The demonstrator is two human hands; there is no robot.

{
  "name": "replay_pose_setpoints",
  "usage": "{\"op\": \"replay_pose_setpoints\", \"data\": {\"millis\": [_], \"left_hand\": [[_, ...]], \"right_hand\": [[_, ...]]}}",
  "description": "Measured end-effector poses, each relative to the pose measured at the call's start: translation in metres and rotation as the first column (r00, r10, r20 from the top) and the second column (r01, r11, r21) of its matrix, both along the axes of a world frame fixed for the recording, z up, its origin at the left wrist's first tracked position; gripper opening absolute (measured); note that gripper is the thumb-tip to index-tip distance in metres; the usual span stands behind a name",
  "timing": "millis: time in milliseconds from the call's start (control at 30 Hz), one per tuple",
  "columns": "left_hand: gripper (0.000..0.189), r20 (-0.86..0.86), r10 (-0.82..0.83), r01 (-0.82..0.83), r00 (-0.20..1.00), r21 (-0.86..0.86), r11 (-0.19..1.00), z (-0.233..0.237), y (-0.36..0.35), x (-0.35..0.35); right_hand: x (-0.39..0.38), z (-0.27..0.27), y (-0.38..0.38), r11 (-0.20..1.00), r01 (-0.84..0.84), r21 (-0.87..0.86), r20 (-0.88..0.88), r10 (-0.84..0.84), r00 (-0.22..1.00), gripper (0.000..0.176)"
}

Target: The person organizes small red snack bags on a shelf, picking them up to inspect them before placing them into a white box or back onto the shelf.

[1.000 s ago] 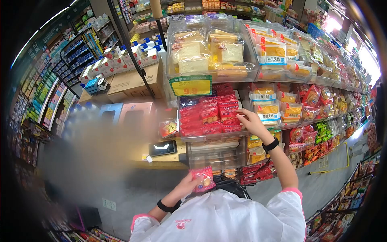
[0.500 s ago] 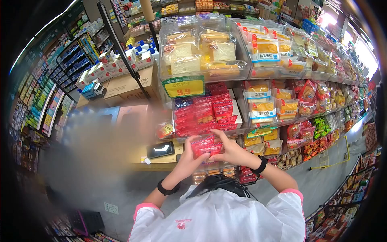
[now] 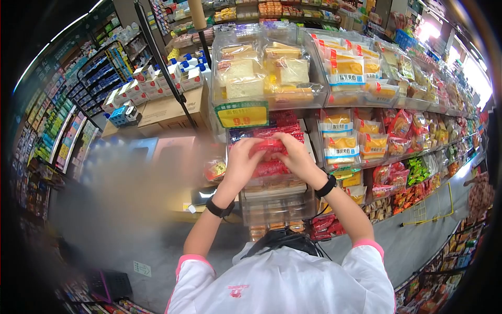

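Note:
Both my hands are up at the middle shelf bin, facing each other across some small red biscuit packets (image 3: 270, 145). My left hand (image 3: 242, 161) has its fingers curled round their left side. On the right side, my right hand (image 3: 297, 158) grips them with bent fingers and thumb. More red biscuit packets (image 3: 286, 119) lie in the bin right behind and below my hands, partly hidden by them. How many packets I hold cannot be made out. A black band circles each wrist.
Above the bin hangs a yellow-green price sign (image 3: 241, 116), below bagged bread (image 3: 243, 78). Packaged cakes (image 3: 340, 149) fill the shelves to the right. A dark phone (image 3: 205, 195) lies on the ledge at left, partly behind my forearm. A cardboard box (image 3: 172, 112) stands farther back.
My hands have moved up and forward with the red biscuit packets, from in front of the shelf to over the bin. My left forearm now partly covers the phone.

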State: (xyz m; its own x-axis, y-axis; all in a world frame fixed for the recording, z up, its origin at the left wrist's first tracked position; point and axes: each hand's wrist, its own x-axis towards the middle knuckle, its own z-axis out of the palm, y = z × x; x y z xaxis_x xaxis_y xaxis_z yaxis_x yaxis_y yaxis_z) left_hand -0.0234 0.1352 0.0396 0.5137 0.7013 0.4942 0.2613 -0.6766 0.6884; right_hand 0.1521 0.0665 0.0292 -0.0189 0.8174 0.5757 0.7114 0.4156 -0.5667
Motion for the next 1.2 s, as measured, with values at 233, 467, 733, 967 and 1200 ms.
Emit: {"op": "replay_pose_setpoints", "data": {"millis": [233,467,733,967,1200], "left_hand": [[0.023,-0.139,-0.051,0.055,0.989,0.024,0.998,-0.029,0.017,0.000],[0.023,-0.193,-0.198,0.175,0.961,-0.131,0.976,-0.006,0.028,-0.002],[0.021,-0.370,0.000,0.040,0.929,0.101,0.994,-0.014,0.050,0.000],[0.008,-0.545,0.237,-0.047,0.804,0.339,0.939,-0.038,0.061,0.025],[0.005,-0.507,0.199,0.013,0.839,0.383,0.924,-0.040,0.063,0.025]], "right_hand": [[0.016,-0.020,0.007,0.977,-0.070,-0.201,-0.001,0.071,0.997,0.037],[0.035,-0.013,0.015,0.955,-0.131,-0.266,0.008,0.138,0.990,0.027],[0.049,-0.005,0.019,0.904,-0.158,-0.397,0.001,0.173,0.985,0.024],[0.038,-0.017,0.024,0.931,-0.168,-0.325,0.108,0.213,0.971,0.034],[0.041,-0.013,0.026,0.893,-0.267,-0.361,0.022,0.294,0.956,0.034]]}}
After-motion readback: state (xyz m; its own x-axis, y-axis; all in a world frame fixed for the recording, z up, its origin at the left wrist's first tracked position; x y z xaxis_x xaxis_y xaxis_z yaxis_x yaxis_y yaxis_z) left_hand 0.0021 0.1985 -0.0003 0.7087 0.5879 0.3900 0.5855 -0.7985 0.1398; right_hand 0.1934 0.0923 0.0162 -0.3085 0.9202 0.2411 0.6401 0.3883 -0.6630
